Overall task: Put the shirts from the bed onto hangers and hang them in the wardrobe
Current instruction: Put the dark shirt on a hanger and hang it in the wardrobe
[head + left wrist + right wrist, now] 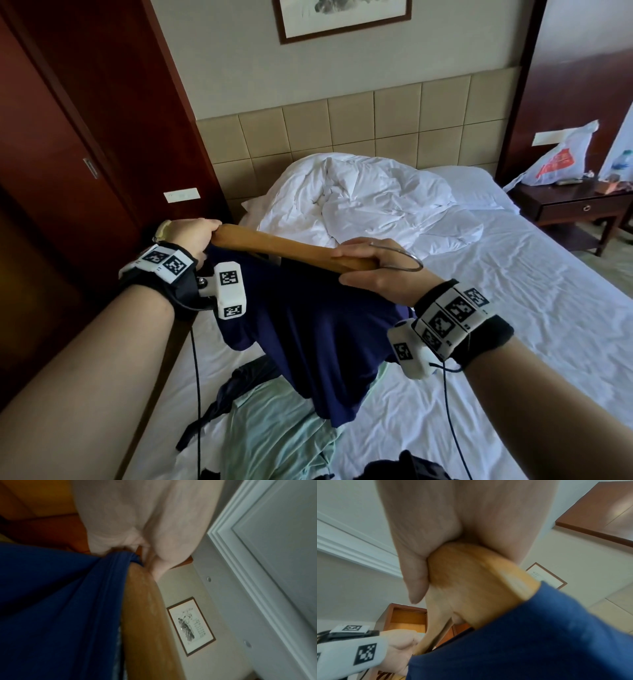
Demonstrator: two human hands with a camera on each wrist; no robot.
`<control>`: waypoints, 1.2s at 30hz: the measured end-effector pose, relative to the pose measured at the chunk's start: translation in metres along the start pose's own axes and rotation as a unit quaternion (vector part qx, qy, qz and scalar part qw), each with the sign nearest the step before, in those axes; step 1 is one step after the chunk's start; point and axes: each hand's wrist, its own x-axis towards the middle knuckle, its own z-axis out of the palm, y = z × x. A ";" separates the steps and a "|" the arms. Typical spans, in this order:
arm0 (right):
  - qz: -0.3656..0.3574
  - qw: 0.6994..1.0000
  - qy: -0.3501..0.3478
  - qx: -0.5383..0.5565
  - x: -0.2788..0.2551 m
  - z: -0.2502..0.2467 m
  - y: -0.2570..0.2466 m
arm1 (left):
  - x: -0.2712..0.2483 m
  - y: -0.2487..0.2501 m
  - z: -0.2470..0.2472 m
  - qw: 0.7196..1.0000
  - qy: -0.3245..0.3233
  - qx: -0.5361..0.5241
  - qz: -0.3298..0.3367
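Step in hand: getting the navy shirt (318, 342) onto the wooden hanger (274, 245), held up over the near-left part of the bed (513, 308).

Left hand (191, 236) is clenched on the hanger's left end w/ shirt fabric bunched at it. Right hand (373, 270) wraps the hanger's middle, by the metal hook (406, 258). The shirt hangs below the bar, not yet seated on both shoulders, I'd say.

Next move prob: pull the fabric over the left end, square it up, then carry it to the wardrobe (68, 137) at left.

Count: 1 hanger, 1 navy shirt in hand, 1 pale green garment (274, 435) on the bed near, plus at least 1 dark garment (236, 383) beside it; exact no. unclear.
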 end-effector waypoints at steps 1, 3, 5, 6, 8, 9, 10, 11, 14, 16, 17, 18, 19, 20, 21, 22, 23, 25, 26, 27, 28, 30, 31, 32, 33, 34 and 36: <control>-0.001 1.000 -0.007 0.008 -0.001 0.001 0.000 | 0.000 -0.002 0.002 1.000 0.015 0.004 -0.002; 0.006 1.000 -0.012 0.025 -0.003 0.001 0.004 | -0.006 -0.004 0.006 0.999 0.030 0.002 0.013; 0.017 1.000 -0.010 0.020 -0.006 0.001 0.010 | -0.022 -0.006 0.011 0.997 0.027 0.033 0.066; 0.024 1.000 -0.014 0.012 -0.008 0.003 0.013 | -0.030 -0.008 0.015 0.993 0.016 0.063 0.102; 0.040 0.999 -0.031 0.007 -0.012 0.010 0.021 | -0.045 -0.008 0.027 0.978 -0.005 0.115 0.173; 0.043 0.998 -0.036 0.011 -0.014 0.013 0.024 | -0.053 -0.006 0.034 0.973 -0.025 0.128 0.191; 0.047 0.998 -0.037 0.014 -0.016 0.016 0.028 | -0.061 -0.005 0.041 0.966 -0.050 0.142 0.208; 0.051 0.998 -0.034 0.012 -0.018 0.016 0.031 | -0.066 -0.004 0.047 0.961 -0.071 0.151 0.221; 0.063 0.998 -0.002 -0.021 -0.027 0.005 0.038 | -0.079 -0.007 0.056 0.943 -0.116 0.189 0.247; 0.072 0.997 0.031 -0.025 -0.035 -0.002 0.040 | -0.087 -0.013 0.061 0.934 -0.137 0.208 0.257; 0.079 0.996 0.043 -0.016 -0.039 -0.005 0.040 | -0.091 -0.017 0.064 0.932 -0.147 0.208 0.258; 0.081 0.995 0.052 -0.001 -0.043 -0.006 0.039 | -0.097 -0.020 0.068 0.930 -0.158 0.207 0.259; 0.080 0.995 0.056 0.013 -0.047 -0.008 0.039 | -0.103 -0.022 0.074 0.929 -0.167 0.203 0.262; 0.076 0.995 0.057 0.022 -0.050 -0.010 0.039 | -0.109 -0.025 0.078 0.927 -0.175 0.201 0.265; 0.074 0.996 0.054 0.023 -0.052 -0.013 0.040 | -0.114 -0.028 0.083 0.926 -0.181 0.196 0.268; 0.074 0.996 0.049 0.019 -0.054 -0.015 0.040 | -0.118 -0.031 0.087 0.925 -0.184 0.193 0.271; 0.076 0.996 0.046 0.019 -0.055 -0.016 0.040 | -0.122 -0.034 0.091 0.924 -0.187 0.191 0.275; 0.088 0.994 0.051 0.043 -0.056 -0.017 0.041 | -0.130 -0.039 0.098 0.921 -0.193 0.192 0.280; 0.095 0.992 0.059 0.058 -0.057 -0.017 0.041 | -0.134 -0.041 0.101 0.919 -0.198 0.191 0.283; 0.100 0.991 0.069 0.065 -0.057 -0.017 0.042 | -0.137 -0.042 0.104 0.917 -0.203 0.191 0.284; 0.103 0.990 0.076 0.062 -0.057 -0.017 0.043 | -0.141 -0.042 0.106 0.916 -0.208 0.192 0.285; 0.106 0.990 0.081 0.049 -0.056 -0.018 0.045 | -0.148 -0.042 0.108 0.908 -0.235 0.201 0.282; 0.107 0.990 0.081 0.040 -0.056 -0.019 0.046 | -0.151 -0.043 0.109 0.901 -0.262 0.207 0.278; 0.107 0.991 0.078 0.035 -0.055 -0.020 0.045 | -0.154 -0.044 0.109 0.890 -0.293 0.220 0.272; 0.106 0.991 0.073 0.037 -0.054 -0.021 0.045 | -0.157 -0.045 0.110 0.876 -0.322 0.237 0.270; 0.104 0.992 0.064 0.038 -0.053 -0.021 0.043 | -0.160 -0.048 0.112 0.862 -0.341 0.255 0.275; 0.104 0.993 0.043 0.021 -0.049 -0.020 0.041 | -0.162 -0.055 0.117 0.844 -0.344 0.282 0.299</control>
